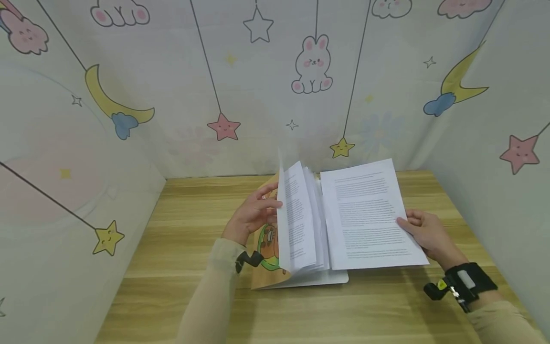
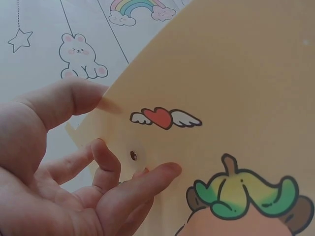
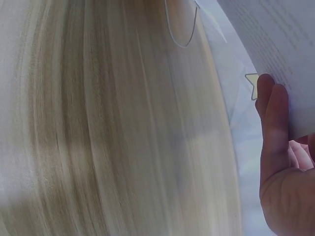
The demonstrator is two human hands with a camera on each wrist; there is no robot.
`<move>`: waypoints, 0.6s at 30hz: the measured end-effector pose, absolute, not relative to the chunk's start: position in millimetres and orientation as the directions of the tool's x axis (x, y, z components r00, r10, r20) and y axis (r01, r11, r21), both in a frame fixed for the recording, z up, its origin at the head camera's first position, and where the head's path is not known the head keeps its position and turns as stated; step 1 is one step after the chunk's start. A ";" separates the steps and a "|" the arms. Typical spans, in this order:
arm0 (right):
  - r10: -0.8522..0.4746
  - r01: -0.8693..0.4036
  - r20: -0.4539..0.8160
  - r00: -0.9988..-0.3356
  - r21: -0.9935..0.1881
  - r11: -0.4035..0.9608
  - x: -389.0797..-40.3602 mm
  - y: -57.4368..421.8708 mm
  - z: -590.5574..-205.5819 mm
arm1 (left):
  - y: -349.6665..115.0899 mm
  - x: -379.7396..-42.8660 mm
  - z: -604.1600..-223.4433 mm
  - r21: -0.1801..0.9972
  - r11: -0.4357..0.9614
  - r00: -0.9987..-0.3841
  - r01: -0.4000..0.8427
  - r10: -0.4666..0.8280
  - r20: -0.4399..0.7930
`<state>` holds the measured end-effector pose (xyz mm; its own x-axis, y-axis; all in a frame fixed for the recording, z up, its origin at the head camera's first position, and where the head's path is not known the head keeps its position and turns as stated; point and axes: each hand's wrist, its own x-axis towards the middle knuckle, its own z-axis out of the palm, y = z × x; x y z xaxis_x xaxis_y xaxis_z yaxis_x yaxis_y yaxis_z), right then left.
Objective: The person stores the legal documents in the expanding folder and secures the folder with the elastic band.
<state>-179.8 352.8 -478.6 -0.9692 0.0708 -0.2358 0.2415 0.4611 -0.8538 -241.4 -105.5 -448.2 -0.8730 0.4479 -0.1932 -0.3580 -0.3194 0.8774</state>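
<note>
A folder with an orange cartoon cover (image 1: 259, 279) stands partly spread on the table, its cover raised at the left. My left hand (image 1: 252, 212) holds that cover by its edge, thumb over the edge and fingers against the printed outside. In the left wrist view, the cover (image 2: 236, 98) shows a winged heart and part of a fruit-hatted character. Loose printed pages (image 1: 301, 215) fan out inside the folder. My right hand (image 1: 425, 234) pinches a printed sheet (image 1: 365, 220) at its right edge, thumb in front, fingers behind. The sheet tilts up beside the other pages.
The wood-grain table (image 1: 172, 286) runs back to a wall hanging (image 1: 258, 86) with rabbits, stars and moons. Similar pale hangings close off both sides. A black strap with a small camera (image 1: 468, 284) circles the right wrist.
</note>
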 end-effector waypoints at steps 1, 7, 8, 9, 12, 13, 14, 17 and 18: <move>0.069 0.237 -0.231 -0.971 -0.858 0.456 -179.3 352.3 -479.0 | -105.6 -241.4 -448.3 0.876 -0.321 -0.873 -0.360 0.447 -0.195; 0.066 0.219 -0.213 -0.975 -0.860 0.461 -178.9 349.0 -480.5 | -105.6 -241.8 -449.5 0.876 -0.320 -0.874 -0.360 0.445 -0.197; 0.068 0.218 -0.211 -0.975 -0.857 0.468 -179.0 348.2 -480.5 | -105.5 -241.9 -449.7 0.877 -0.320 -0.874 -0.358 0.445 -0.195; 0.069 0.218 -0.211 -0.975 -0.854 0.473 -179.2 347.3 -480.6 | -105.4 -241.9 -449.6 0.878 -0.320 -0.874 -0.356 0.446 -0.192; 0.067 0.217 -0.211 -0.975 -0.849 0.481 -179.7 344.4 -481.0 | -105.3 -242.0 -449.7 0.879 -0.321 -0.875 -0.353 0.447 -0.188; 0.066 0.217 -0.212 -0.975 -0.850 0.481 -179.9 343.6 -481.2 | -105.1 -242.0 -449.7 0.880 -0.320 -0.875 -0.351 0.447 -0.186; 0.063 0.216 -0.212 -0.975 -0.850 0.481 -180.0 342.8 -481.3 | -105.0 -241.9 -449.7 0.880 -0.320 -0.875 -0.351 0.447 -0.187; 0.055 0.212 -0.212 -0.976 -0.854 0.476 -180.9 341.7 -482.9 | -104.9 -242.2 -449.9 0.881 -0.318 -0.875 -0.350 0.446 -0.187; 0.052 0.211 -0.212 -0.976 -0.855 0.473 -181.1 341.5 -483.5 | -104.9 -242.3 -450.1 0.881 -0.318 -0.875 -0.351 0.446 -0.187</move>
